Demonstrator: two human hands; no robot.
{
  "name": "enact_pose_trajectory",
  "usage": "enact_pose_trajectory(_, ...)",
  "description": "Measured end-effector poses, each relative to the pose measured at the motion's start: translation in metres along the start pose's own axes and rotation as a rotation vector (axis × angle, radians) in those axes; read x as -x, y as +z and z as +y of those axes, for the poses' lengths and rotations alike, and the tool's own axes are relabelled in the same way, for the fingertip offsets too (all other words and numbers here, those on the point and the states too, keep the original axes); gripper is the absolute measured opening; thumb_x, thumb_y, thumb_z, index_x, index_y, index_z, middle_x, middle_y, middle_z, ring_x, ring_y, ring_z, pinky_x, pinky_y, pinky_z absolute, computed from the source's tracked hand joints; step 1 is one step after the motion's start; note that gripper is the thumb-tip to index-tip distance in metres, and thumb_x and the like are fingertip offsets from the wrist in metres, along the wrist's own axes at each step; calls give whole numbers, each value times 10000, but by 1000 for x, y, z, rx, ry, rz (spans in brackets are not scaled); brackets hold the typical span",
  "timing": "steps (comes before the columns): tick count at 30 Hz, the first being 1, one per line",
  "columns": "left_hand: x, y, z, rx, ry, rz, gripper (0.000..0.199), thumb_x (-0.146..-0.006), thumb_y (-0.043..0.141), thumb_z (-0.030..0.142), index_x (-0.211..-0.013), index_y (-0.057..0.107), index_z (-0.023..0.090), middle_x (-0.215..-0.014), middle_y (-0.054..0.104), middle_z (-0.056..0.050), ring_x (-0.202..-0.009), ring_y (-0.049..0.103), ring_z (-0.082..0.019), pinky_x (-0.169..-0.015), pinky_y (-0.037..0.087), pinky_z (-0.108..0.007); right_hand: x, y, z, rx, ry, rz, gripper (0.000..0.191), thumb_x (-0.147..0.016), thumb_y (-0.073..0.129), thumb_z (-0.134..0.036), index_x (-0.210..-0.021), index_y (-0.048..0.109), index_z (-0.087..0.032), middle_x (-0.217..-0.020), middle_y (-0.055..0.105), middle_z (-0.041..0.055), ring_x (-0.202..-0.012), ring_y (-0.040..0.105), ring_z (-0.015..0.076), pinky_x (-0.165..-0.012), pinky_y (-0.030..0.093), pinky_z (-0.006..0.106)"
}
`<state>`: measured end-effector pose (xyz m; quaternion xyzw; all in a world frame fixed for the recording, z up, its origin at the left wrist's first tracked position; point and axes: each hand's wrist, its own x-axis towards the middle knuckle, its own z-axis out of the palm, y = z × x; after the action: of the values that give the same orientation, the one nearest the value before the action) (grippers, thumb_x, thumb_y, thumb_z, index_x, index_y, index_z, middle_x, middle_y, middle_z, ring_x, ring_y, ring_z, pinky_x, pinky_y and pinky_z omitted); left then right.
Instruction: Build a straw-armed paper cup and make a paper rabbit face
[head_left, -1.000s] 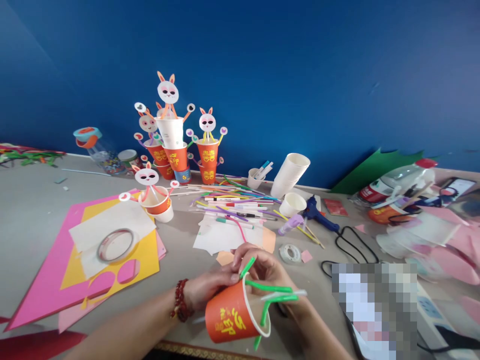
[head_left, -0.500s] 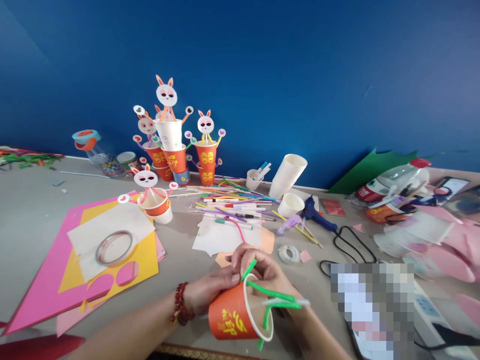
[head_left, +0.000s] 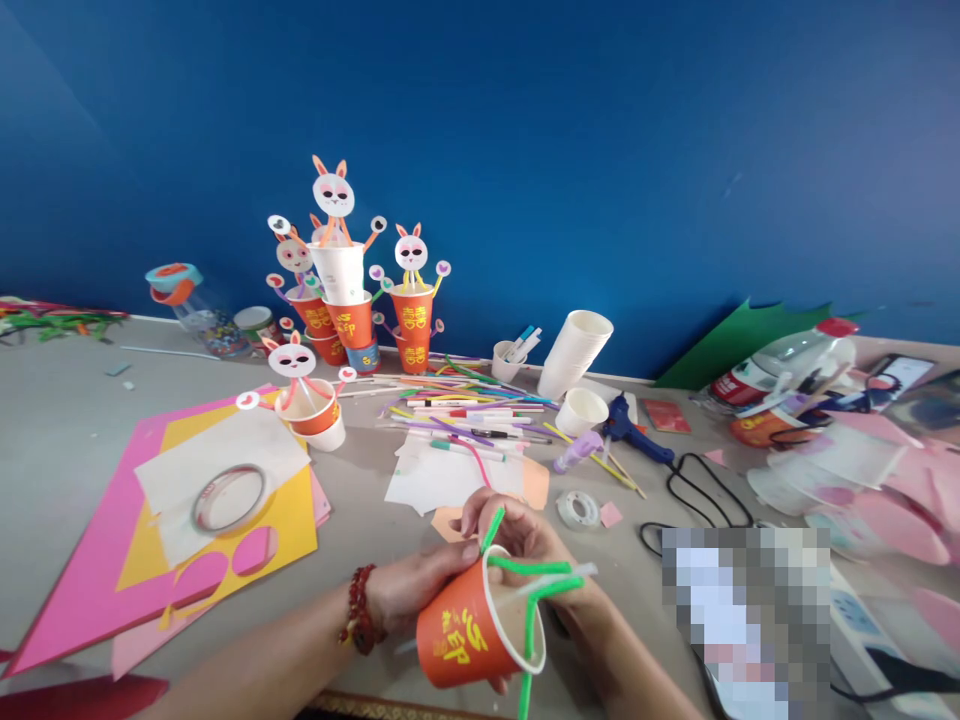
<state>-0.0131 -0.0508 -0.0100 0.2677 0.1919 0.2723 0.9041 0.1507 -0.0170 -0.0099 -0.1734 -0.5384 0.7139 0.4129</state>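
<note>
An orange paper cup [head_left: 450, 635] with yellow lettering lies tilted in my hands, its mouth to the right. My left hand [head_left: 424, 590], with a red bead bracelet at the wrist, is closed around the cup's far side. My right hand [head_left: 517, 525] curls behind the rim, its fingers close to my left thumb; the cup partly hides its grip. Bent green pipe cleaners [head_left: 532, 567] stick out of the mouth and past the rim. A thin whitish stick [head_left: 577, 577] leans out between them, and a pale end shows below the cup's left side.
Rabbit-faced cup figures [head_left: 412, 300] stand along the blue wall. Pipe cleaners and markers [head_left: 472, 415] lie at the middle back. Around the right are a glue gun [head_left: 634, 435], clear tape [head_left: 577, 508], stacked cups [head_left: 574, 350] and a phone [head_left: 727, 630]. A tape roll [head_left: 229, 497] lies on paper sheets at left.
The cup has turned slightly, showing more of its lettering. The green pipe cleaners and whitish stick have shifted up and left at their tips. A pale stick end now shows left of the cup.
</note>
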Motion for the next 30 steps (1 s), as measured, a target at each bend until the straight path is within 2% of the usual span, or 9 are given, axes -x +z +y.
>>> enact_pose_trajectory(3,-2,-4,-5,25,-16,4,553,-828,629,611,-1019,692,96,-755,727,-105,-586,682,-215,-568,501,-294,0,-1,2,-17,33,37,258,-718,834,-309,-891,663,-222,-978,579,52,-907,580,205,-835,475,332)
enact_pose_trajectory(6,-5,-10,-7,28,-12,44,590,-813,608,656,-899,705,81,-678,716,-113,-580,685,-220,-555,518,-291,-1,-7,2,-57,91,120,335,-691,831,-287,-984,680,-230,-1125,585,74,-979,593,232,-866,476,347)
enact_pose_trajectory(8,-6,-13,-6,40,1,81,618,-783,616,687,-866,708,81,-693,725,-122,-604,695,-229,-577,536,-304,-2,-12,-1,-48,38,223,343,-708,799,-335,-1017,699,-226,-1189,577,87,-1059,573,265,-942,454,380)
enact_pose_trajectory(11,-7,-16,-4,45,38,155,616,-779,624,679,-930,698,86,-735,737,-125,-605,698,-225,-582,541,-305,-1,-17,-10,40,-131,345,320,-744,741,-421,-986,729,-212,-1095,593,84,-1118,521,282,-994,420,371)
enact_pose_trajectory(14,-8,-17,-4,20,47,222,594,-807,603,659,-946,678,86,-737,734,-127,-577,691,-213,-556,532,-291,3,-16,-18,123,-173,358,330,-749,751,-449,-986,728,-219,-1000,584,62,-1000,548,248,-872,469,317)
enact_pose_trajectory(19,-10,-21,-11,-42,80,308,525,-836,602,636,-955,634,126,-704,716,-89,-572,676,-216,-564,541,-325,7,-8,-15,209,-97,441,182,-781,781,-374,-866,741,-217,-854,641,36,-800,594,189,-700,482,258)
enact_pose_trajectory(24,-10,-22,-16,-35,139,381,478,-830,655,584,-1052,627,161,-778,716,-55,-622,670,-200,-581,530,-311,3,-6,-8,122,-24,548,215,-777,786,-406,-834,746,-204,-718,689,21,-701,626,183,-683,511,275)
enact_pose_trajectory(30,-9,-21,-13,-83,169,367,462,-853,636,566,-1050,676,149,-762,729,-71,-631,670,-203,-615,508,-301,3,-2,-10,90,1,531,215,-794,777,-404,-845,735,-200,-759,710,18,-733,642,183,-712,511,272)
